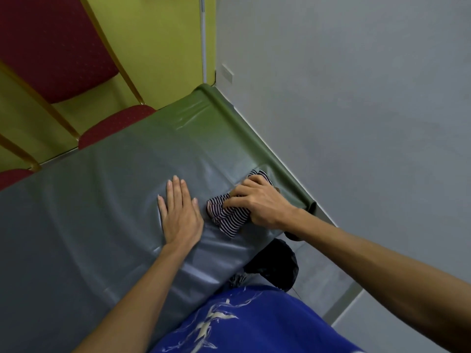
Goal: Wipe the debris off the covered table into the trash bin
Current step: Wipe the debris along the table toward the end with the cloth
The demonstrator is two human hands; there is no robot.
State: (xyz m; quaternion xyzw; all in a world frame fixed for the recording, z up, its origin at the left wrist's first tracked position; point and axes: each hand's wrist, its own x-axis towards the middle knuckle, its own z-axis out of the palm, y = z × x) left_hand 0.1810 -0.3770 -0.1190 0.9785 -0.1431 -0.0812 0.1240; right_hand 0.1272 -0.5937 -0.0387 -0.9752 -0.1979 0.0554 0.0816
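right hand (257,202) gripping striped cloth (226,216), left hand (179,212) flat

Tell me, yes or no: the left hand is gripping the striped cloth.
No: the left hand lies flat on the table cover, while the right hand grips the striped cloth.
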